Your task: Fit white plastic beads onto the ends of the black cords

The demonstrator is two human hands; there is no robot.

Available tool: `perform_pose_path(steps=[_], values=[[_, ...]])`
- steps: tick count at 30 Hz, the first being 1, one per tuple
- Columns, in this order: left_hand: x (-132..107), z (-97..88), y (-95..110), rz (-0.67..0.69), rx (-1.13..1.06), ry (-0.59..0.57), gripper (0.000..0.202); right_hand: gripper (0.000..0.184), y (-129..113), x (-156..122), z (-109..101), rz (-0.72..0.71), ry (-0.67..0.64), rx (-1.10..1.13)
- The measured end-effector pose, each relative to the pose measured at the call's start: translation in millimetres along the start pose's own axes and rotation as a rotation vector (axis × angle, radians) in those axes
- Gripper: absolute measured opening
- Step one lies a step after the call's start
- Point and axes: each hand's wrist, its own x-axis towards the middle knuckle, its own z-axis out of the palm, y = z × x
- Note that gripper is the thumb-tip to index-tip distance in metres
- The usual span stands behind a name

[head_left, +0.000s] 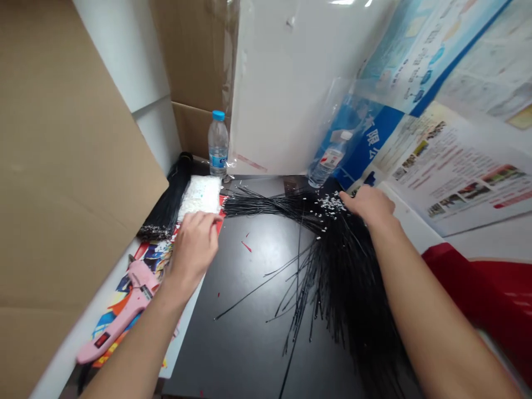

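**Materials and finishes at the smooth black tabletop (245,310)**

On the tabletop lie thin, glossy black plastic strands (336,266) and rough white plastic granules (330,204). Left of the tabletop lies a satin pink plastic glue gun (118,313). Beyond it stands a clear plastic water bottle (218,147). Further left rises matt brown cardboard (70,166); to the right, glossy printed paper posters (469,177).

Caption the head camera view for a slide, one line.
Left hand at a white pad, right hand on thin black strands, a pink glue gun lying nearby.
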Motion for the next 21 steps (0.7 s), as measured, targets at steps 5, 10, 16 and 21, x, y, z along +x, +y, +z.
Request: perform_pose_path(steps=[5,10,16,21], values=[[4,-12.3,-20,-0.160,0.253,-0.013,0.035,0.036,-64,-37,19,-0.365,-0.009,0.070],[2,-4.9,-23,-0.196,0.302,-0.113,0.028,0.023,-134,-69,43,-0.799,-0.103,0.188],[1,-0.1,-26,-0.180,0.319,-0.147,0.035,0.021,-159,-80,52,-0.843,-0.161,0.166],[3,2.6,-26,-0.195,0.291,-0.142,0.036,0.017,-149,-78,55,-0.808,-0.170,0.292]])
